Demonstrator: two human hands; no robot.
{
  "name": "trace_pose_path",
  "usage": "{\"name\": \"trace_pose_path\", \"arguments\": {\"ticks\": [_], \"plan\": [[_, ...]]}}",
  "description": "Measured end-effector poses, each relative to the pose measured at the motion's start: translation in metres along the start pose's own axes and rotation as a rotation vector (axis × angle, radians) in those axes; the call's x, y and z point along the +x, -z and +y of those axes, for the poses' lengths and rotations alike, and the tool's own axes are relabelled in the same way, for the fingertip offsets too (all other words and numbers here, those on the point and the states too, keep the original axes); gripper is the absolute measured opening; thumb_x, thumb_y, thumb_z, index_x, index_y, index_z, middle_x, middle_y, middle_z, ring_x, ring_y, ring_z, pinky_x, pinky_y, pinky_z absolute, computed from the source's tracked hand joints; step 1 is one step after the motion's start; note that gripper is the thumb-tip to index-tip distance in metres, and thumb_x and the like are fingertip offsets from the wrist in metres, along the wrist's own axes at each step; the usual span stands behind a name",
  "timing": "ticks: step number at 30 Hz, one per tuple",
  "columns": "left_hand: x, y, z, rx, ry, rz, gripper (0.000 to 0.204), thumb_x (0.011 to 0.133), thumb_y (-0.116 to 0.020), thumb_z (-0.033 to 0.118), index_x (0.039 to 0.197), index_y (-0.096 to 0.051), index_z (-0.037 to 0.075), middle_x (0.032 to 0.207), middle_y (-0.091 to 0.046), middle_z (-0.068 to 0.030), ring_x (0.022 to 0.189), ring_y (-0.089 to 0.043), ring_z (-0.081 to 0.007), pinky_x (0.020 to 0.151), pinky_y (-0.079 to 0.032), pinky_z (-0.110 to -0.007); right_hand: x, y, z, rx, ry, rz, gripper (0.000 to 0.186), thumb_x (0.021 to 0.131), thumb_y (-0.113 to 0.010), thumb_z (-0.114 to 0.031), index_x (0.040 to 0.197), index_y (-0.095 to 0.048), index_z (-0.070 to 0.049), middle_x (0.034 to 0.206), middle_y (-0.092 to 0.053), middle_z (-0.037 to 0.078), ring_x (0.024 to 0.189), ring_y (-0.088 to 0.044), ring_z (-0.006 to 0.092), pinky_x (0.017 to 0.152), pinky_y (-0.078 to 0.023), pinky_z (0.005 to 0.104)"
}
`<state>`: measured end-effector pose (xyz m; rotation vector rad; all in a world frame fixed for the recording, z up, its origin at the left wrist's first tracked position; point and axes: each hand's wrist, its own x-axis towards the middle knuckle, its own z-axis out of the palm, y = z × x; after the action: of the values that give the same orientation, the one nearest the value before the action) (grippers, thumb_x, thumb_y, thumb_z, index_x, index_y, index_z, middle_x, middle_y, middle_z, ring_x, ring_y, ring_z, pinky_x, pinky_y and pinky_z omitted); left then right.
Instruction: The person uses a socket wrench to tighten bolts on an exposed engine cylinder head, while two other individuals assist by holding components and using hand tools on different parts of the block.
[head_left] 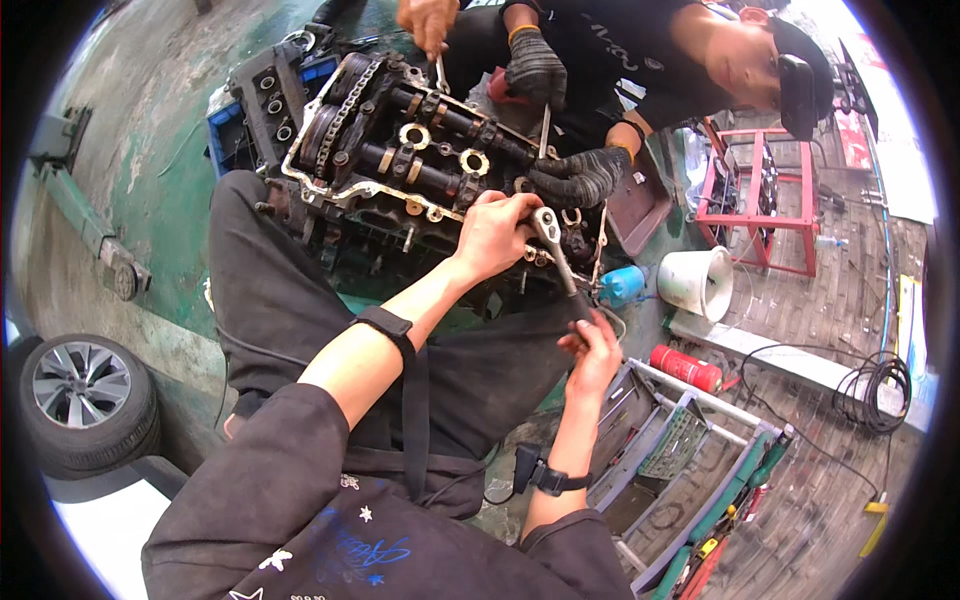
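Note:
An engine cylinder head (365,185) with its timing chain (335,125) and camshafts (425,175) exposed sits before me. My right hand (592,352) is closed around the dark handle of a ratchet wrench (550,235), which slants up to the engine's near right side. Beside the ratchet's head, my left hand (493,238) rests over the engine's near edge with its fingers curled together; what they grip, if anything, is hidden. Across from me, a co-worker's gloved hands (578,180) are at the engine, with a thin metal tool (545,130) between them.
Another person's bare hand (428,22) holds a wrench (441,75) at the far edge. A metal tool cart (640,530) stands at my right, near a red fire extinguisher (686,368), a white bucket (692,282) and a red frame (755,205). A wheel (85,395) lies left.

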<state>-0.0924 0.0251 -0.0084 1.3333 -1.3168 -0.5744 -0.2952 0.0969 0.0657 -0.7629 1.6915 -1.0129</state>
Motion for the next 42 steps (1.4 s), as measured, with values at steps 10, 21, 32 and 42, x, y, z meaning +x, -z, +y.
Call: {"name": "trace_pose_path", "arguments": {"ticks": [10, 21, 32, 42], "plan": [[0.004, -0.001, -0.005, 0.043, -0.109, -0.026, 0.026, 0.074, -0.072, 0.014, 0.098, -0.065, 0.009, 0.083, -0.071, -0.007, 0.082, -0.067, -0.0251, 0.085, -0.046, -0.037, -0.09, -0.086, 0.018, 0.046, -0.177, -0.479, 0.032, 0.089, -0.063, -0.007, 0.115, -0.047, 0.003, 0.081, -0.062, 0.009, 0.057, -0.058, 0.0126, 0.052, -0.048, 0.0252], [0.0, -0.007, -0.007, 0.139, -0.089, 0.0, 0.026, 0.075, -0.068, 0.008, 0.101, -0.064, 0.007, 0.081, -0.071, -0.0089, 0.076, -0.066, -0.0271, 0.082, -0.045, -0.037, -0.064, -0.038, 0.008, -0.075, -0.138, -0.382, 0.044, 0.086, -0.067, -0.01, 0.124, -0.048, 0.005, 0.078, -0.061, 0.005, 0.065, -0.059, 0.0114, 0.055, -0.048, 0.0247], [0.0, -0.006, -0.003, 0.089, -0.066, 0.011, 0.034, 0.072, -0.074, 0.007, 0.104, -0.062, 0.01, 0.081, -0.071, -0.0059, 0.075, -0.065, -0.0242, 0.081, -0.045, -0.035, 0.032, 0.015, -0.021, -0.063, 0.001, -0.07, 0.025, 0.091, -0.062, -0.024, 0.101, -0.062, -0.001, 0.067, -0.059, 0.003, 0.053, -0.055, 0.0116, 0.051, -0.043, 0.0252], [0.004, -0.006, 0.0, 0.154, -0.233, -0.033, 0.038, 0.071, -0.064, 0.0, 0.105, -0.069, 0.018, 0.094, -0.071, -0.0075, 0.096, -0.067, -0.0241, 0.083, -0.048, -0.038, -0.053, -0.041, -0.005, -0.136, -0.226, -0.616, 0.031, 0.098, -0.053, -0.022, 0.117, -0.05, 0.002, 0.084, -0.065, 0.009, 0.061, -0.061, 0.0138, 0.053, -0.05, 0.0252]]}}
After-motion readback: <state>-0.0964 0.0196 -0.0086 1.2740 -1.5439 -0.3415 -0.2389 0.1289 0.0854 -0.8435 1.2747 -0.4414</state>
